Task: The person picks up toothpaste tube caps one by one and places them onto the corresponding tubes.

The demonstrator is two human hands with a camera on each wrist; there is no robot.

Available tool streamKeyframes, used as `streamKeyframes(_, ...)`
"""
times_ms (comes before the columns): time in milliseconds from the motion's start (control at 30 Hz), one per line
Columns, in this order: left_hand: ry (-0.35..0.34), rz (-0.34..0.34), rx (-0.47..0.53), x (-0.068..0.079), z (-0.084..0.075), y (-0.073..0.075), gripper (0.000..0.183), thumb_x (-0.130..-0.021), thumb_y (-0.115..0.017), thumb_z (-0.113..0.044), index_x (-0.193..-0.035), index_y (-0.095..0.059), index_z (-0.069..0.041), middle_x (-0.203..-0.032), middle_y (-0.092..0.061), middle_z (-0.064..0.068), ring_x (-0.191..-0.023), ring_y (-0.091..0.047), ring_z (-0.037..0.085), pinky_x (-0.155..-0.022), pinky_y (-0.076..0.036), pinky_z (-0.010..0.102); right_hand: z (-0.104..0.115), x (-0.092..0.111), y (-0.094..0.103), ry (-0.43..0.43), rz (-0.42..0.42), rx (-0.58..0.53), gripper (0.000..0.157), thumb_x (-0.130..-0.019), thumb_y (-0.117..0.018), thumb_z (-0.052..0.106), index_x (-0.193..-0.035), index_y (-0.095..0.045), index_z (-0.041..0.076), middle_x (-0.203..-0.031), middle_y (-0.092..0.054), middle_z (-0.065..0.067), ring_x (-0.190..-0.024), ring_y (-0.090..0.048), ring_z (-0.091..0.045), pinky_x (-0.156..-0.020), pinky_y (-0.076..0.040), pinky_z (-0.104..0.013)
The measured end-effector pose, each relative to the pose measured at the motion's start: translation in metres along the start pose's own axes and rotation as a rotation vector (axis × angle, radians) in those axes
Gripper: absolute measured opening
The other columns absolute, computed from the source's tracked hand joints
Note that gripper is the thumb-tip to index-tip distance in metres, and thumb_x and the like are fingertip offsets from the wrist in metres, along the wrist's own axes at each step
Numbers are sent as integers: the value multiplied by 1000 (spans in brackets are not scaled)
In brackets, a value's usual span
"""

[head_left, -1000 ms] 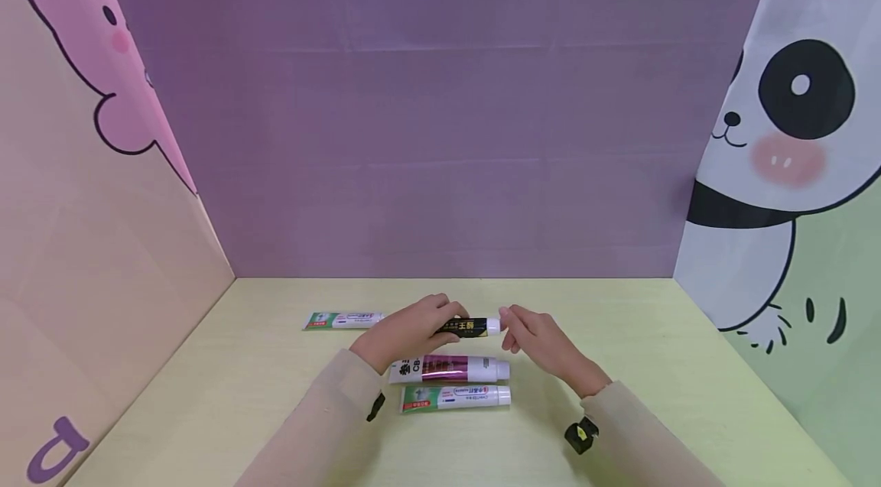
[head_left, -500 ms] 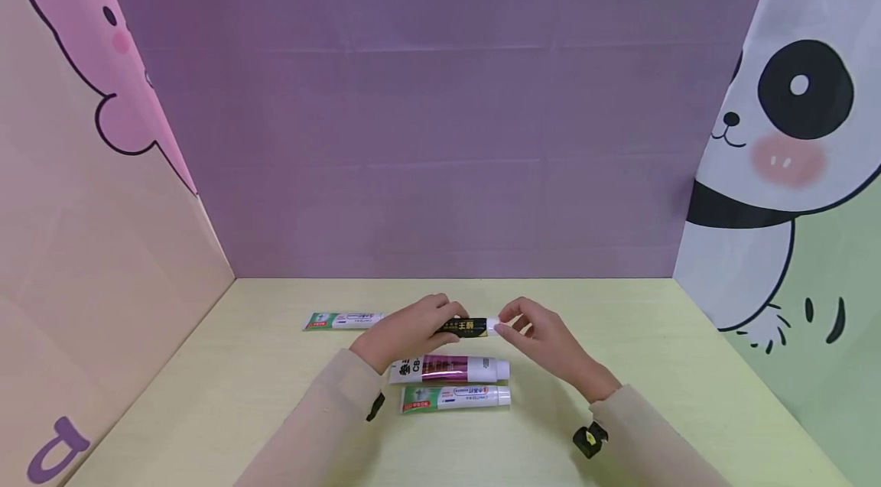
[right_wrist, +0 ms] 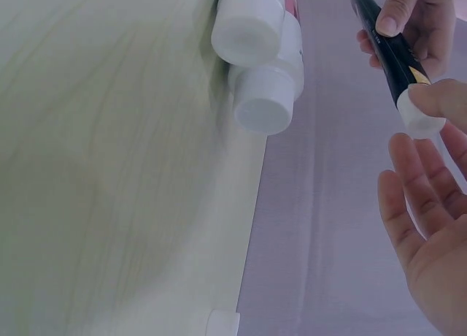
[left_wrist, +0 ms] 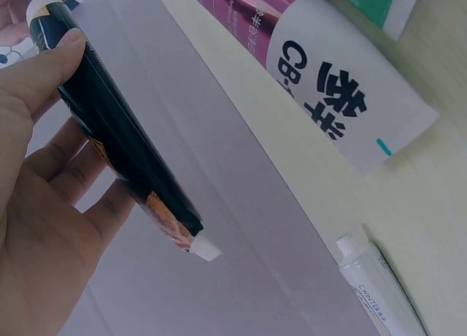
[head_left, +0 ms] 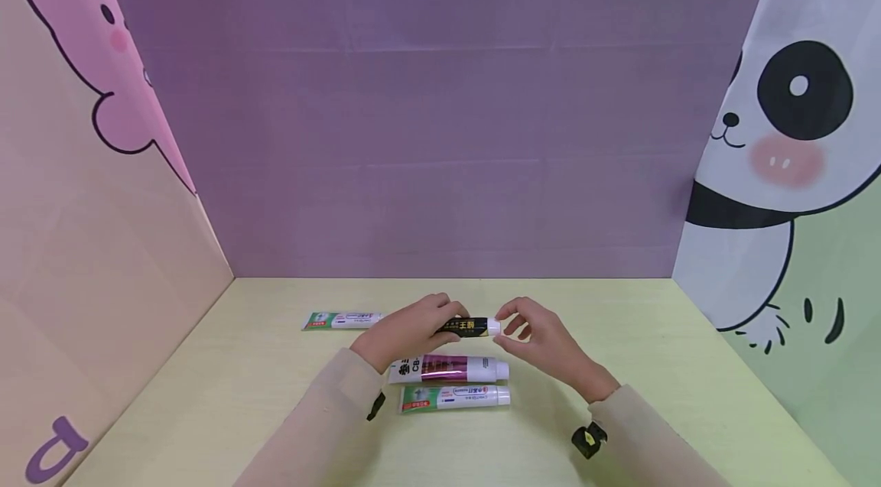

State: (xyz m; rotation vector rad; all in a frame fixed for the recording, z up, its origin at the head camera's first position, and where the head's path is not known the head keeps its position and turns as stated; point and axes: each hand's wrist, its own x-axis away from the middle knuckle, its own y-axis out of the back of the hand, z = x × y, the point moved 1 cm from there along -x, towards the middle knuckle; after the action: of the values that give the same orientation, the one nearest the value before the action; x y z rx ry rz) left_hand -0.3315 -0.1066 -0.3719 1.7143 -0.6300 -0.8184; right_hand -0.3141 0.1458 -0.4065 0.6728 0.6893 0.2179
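Note:
A black toothpaste tube [head_left: 469, 327] with a white cap [head_left: 494, 327] is held level above the table. My left hand [head_left: 416, 328] grips the tube around its body, thumb on the near side and fingers underneath, as the left wrist view shows. At the other end my right hand [head_left: 544, 342] has thumb and forefinger at the cap, pinching it from either side. Its other fingers spread loosely below the cap in the right wrist view. Nearer me lie a purple-and-white toothpaste tube [head_left: 447, 369] and a green-and-white toothpaste tube [head_left: 456, 398], side by side with caps to the right.
Another green-and-white toothpaste tube [head_left: 344, 320] lies at the back left, its right end hidden by my left hand. A purple back wall [head_left: 454, 166] rises behind the pale table [head_left: 275, 395], with cartoon-printed panels on both sides.
My right hand has uncurled its fingers beside the cap and brought thumb and forefinger around it, shifting slightly since. The left hand and the tubes on the table have stayed in place.

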Motion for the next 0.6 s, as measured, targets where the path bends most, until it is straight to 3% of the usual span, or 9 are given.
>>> streamKeyframes(333,10,9,-1,-1,1,-1,34,-98,-66,-27,-130,-60,-15,-108,-57,1,-89,-53,11,-83,-51,24,1,-1,1,-3,16,14,30,-86,-79,8,-111,-62,12,-106,-64,3,-86,-66,-16,-72,-56,-32)
streamKeyframes(600,15,5,3,1,1,-1,34,-99,-65,-28,-129,-60,-15,-108,-57,1,-90,-52,12,-84,-51,27,4,-1,0,-40,39,5,27,-89,-77,11,-112,-62,11,-104,-65,3,-85,-64,-10,-73,-56,-32)
